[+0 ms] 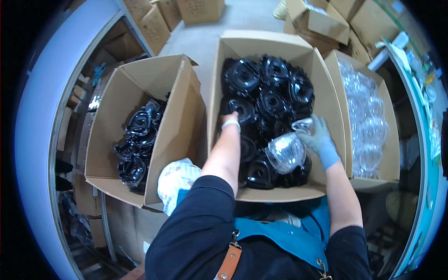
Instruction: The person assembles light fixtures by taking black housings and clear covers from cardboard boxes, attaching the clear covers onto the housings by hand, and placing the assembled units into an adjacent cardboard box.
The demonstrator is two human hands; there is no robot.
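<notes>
The middle cardboard box (333, 109) holds stacks of shiny black moulded plastic trays (245, 77) with round recesses. Inside its left side, my left hand (230, 118) reaches down among the black trays, touching or close to one; its fingers are mostly hidden, and a white band circles the wrist. My right hand (318, 139), in a grey glove, is closed on a clear moulded plastic cover (285, 153) over the black trays at the box's near right. A raised clear part (302, 124) shows at the gloved fingers; whether it belongs to the same piece I cannot tell.
To the left stands an open cardboard box (175, 135) with more black trays (140, 126). Another box (391, 161) on the right contains stacked clear plastic covers (368, 126). A patterned white cloth bundle (177, 179) sits between the boxes. More cartons (200, 10) stand at the back.
</notes>
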